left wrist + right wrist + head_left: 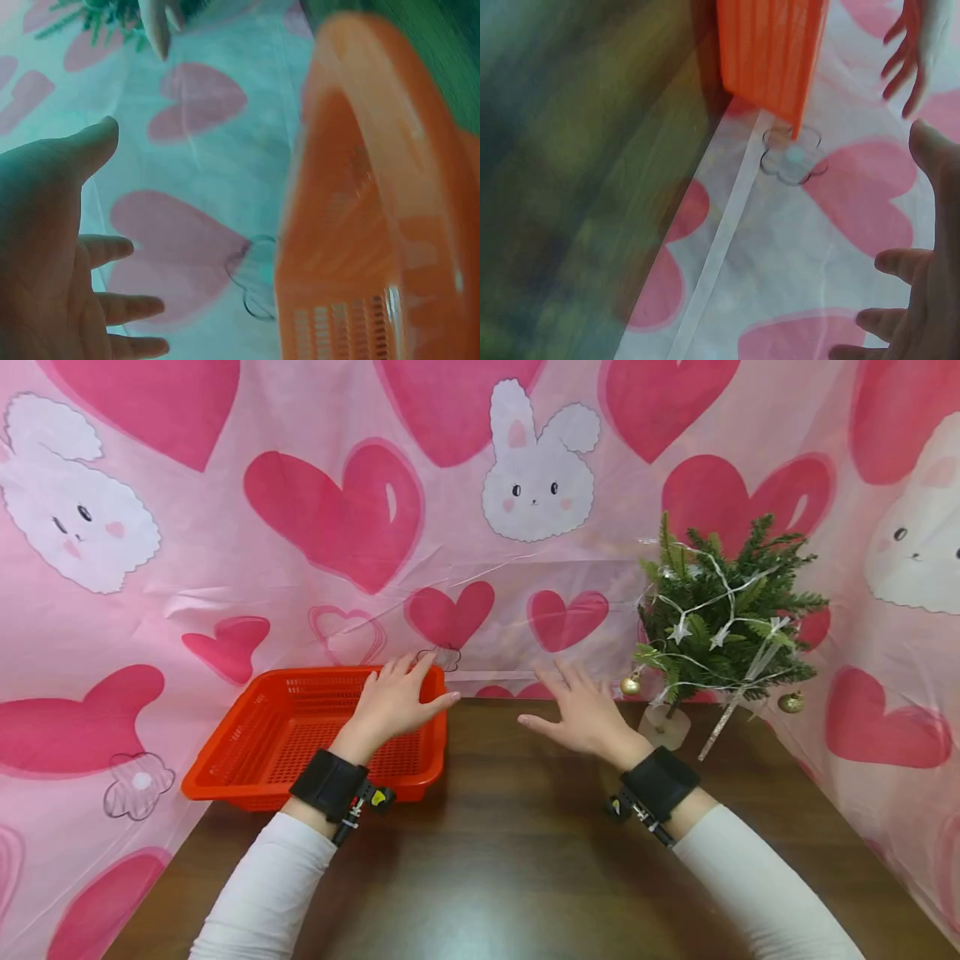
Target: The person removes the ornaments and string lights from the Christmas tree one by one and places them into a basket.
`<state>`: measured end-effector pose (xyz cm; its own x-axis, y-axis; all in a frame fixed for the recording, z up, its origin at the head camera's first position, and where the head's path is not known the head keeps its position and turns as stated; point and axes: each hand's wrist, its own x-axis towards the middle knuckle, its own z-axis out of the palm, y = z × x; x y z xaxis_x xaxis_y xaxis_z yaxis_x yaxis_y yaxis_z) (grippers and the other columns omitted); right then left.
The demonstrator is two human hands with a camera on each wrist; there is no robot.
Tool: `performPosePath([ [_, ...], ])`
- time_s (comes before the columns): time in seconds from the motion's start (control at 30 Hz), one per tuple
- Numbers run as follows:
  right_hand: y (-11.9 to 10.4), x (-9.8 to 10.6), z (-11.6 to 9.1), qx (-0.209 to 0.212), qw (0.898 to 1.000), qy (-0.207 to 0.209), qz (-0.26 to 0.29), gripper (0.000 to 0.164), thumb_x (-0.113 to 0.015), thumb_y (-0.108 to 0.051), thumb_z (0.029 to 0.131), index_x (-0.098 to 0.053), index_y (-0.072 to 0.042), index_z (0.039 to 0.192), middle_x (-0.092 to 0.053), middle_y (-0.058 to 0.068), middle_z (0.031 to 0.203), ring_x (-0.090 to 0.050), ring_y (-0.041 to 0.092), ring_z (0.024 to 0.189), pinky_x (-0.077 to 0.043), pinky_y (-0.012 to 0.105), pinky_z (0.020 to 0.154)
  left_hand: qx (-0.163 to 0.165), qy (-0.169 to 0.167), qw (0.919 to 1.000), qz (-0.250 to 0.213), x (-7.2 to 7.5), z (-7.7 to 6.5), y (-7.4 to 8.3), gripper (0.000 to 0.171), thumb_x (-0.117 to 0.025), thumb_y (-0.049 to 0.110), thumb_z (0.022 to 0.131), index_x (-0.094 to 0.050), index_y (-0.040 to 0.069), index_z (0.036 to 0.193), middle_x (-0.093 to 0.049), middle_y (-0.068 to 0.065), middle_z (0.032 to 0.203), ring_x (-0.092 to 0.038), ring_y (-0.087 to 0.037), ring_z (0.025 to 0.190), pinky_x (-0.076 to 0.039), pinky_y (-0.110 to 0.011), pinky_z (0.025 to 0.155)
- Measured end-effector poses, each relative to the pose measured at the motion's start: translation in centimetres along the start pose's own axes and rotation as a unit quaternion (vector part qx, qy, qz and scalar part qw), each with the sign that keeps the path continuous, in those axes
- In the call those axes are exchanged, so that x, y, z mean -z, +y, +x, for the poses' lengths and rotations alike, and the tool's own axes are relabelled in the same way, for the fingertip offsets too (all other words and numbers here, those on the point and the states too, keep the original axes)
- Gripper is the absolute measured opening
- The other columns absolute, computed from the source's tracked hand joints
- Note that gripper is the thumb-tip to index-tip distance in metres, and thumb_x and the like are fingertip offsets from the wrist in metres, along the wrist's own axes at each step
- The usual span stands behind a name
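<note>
My left hand (395, 697) is held over the right part of an orange-red plastic basket (247, 792), fingers spread and nothing in them. In the left wrist view the basket's rim (420, 150) stands apart from that hand's fingers. Across from it, my right hand (587, 710) is raised over the table with its fingers spread, holding nothing. Closest to the right hand is a small artificial Christmas tree (720, 610) on a pale round base (665, 727). White star string lights (679, 632) and gold ball ornaments (631, 683) hang on the tree.
A dark brown wooden table (495, 860) carries the basket and the tree. Behind it hangs a pink cloth (450, 552) with hearts and rabbits, close to the table's back edge. A glittery stick-shaped ornament (723, 722) hangs down from the tree's front.
</note>
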<state>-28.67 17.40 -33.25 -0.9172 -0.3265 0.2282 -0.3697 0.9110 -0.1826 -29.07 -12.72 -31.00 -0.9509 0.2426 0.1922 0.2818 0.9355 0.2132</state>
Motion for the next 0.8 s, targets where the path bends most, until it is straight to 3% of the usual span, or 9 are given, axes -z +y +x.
performPosePath([
  [0.17,0.7,0.2,-2.8,0.051,0.998,0.021,0.031,0.076,-0.062,-0.060,0.088,-0.043,-0.020,0.150,-0.046,0.012,0.152,-0.046,0.036,0.138,-0.038,0.059,0.110,-0.035,0.011,0.9993,-0.001,0.4,-0.9,1.3,0.079,-0.056,0.063,0.090,-0.035,0.021,0.154,-0.047,-0.013,0.151,-0.047,-0.037,0.134,-0.040,-0.058,0.109],
  [0.3,2.3,-0.2,-5.4,0.069,0.995,0.019,0.071,0.061,-0.066,-0.047,0.091,-0.054,-0.011,0.140,-0.060,0.013,0.138,-0.057,0.032,0.128,-0.046,0.052,0.104,-0.031,-0.008,0.9994,-0.013,0.4,-1.5,1.7,0.075,-0.059,0.058,0.091,-0.039,0.018,0.152,-0.052,-0.014,0.147,-0.051,-0.036,0.132,-0.045,-0.056,0.105],
  [0.43,5.1,-1.1,-8.1,0.071,0.991,-0.016,0.110,0.053,-0.066,-0.040,0.093,-0.059,-0.007,0.134,-0.065,0.012,0.131,-0.061,0.031,0.123,-0.048,0.051,0.101,-0.016,-0.036,0.9986,-0.036,0.0,-1.9,1.6,0.072,-0.061,0.053,0.092,-0.046,0.009,0.146,-0.058,-0.016,0.141,-0.055,-0.036,0.128,-0.043,-0.056,0.106],
  [0.53,7.8,-1.8,-10.1,0.053,0.988,-0.037,0.137,0.048,-0.066,-0.038,0.094,-0.061,-0.007,0.130,-0.067,0.011,0.128,-0.062,0.032,0.120,-0.050,0.052,0.097,0.002,-0.054,0.9972,-0.051,-0.5,-2.1,1.2,0.067,-0.064,0.050,0.091,-0.054,0.004,0.138,-0.066,-0.017,0.127,-0.063,-0.034,0.110,-0.050,-0.051,0.098],
  [0.63,10.7,-2.4,-11.6,0.015,0.986,-0.041,0.163,0.042,-0.066,-0.034,0.094,-0.064,-0.006,0.125,-0.069,0.013,0.123,-0.064,0.034,0.116,-0.052,0.051,0.092,0.018,-0.075,0.9948,-0.067,-1.0,-2.3,1.0,0.057,-0.068,0.047,0.090,-0.065,0.001,0.123,-0.072,-0.014,0.101,-0.063,-0.025,0.082,-0.056,-0.041,0.078],
  [0.73,13.3,-2.7,-12.2,-0.042,0.984,-0.022,0.171,0.037,-0.067,-0.032,0.094,-0.066,-0.005,0.120,-0.071,0.014,0.118,-0.066,0.035,0.111,-0.054,0.042,0.085,0.035,-0.104,0.9899,-0.090,-1.5,-2.5,0.9,0.043,-0.069,0.046,0.089,-0.071,0.003,0.095,-0.062,-0.006,0.070,-0.051,-0.017,0.058,-0.049,-0.031,0.058],
  [0.8,14.8,-2.9,-12.2,-0.079,0.982,0.005,0.171,0.034,-0.068,-0.030,0.093,-0.068,-0.004,0.115,-0.073,0.015,0.112,-0.068,0.034,0.106,-0.053,0.033,0.079,0.042,-0.120,0.9868,-0.100,-1.9,-2.6,0.9,0.041,-0.070,0.046,0.089,-0.066,0.007,0.076,-0.048,-0.002,0.057,-0.042,-0.015,0.050,-0.041,-0.027,0.050],
])
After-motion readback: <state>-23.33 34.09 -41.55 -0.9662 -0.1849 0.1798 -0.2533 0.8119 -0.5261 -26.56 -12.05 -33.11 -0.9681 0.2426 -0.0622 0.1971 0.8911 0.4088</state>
